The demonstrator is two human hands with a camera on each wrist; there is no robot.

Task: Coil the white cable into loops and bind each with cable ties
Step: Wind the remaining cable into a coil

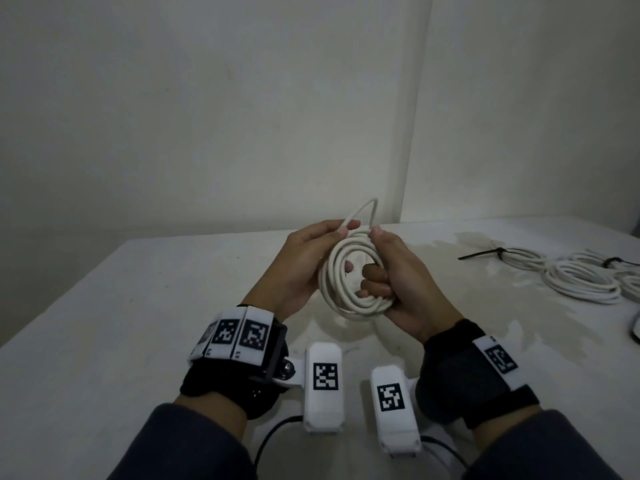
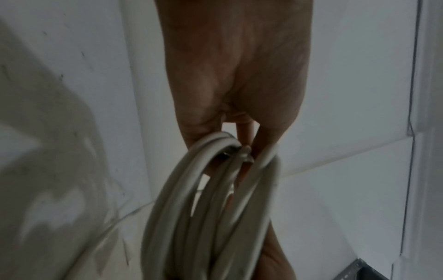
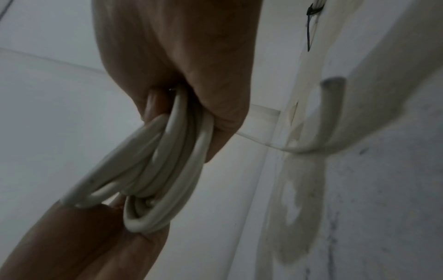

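A white cable coil (image 1: 349,271) of several loops is held up above the table (image 1: 138,306) between both hands. My left hand (image 1: 304,261) grips its left side, thumb and forefinger pinching a strand that bends into a small peak (image 1: 370,209) above the coil. My right hand (image 1: 391,275) grips the right side, fingers curled through the coil's middle. The left wrist view shows the coil (image 2: 215,199) hanging from my left hand's fingers (image 2: 242,132). The right wrist view shows the coil (image 3: 155,170) clamped in my right hand (image 3: 179,66), with my left hand (image 3: 72,242) below it.
At the right of the table lie bound white cable coils (image 1: 581,278) with a black cable tie (image 1: 485,253) sticking out; the tie (image 3: 311,24) shows in the right wrist view too. A white object (image 1: 635,327) pokes in at the right edge. Walls meet in a corner behind the table.
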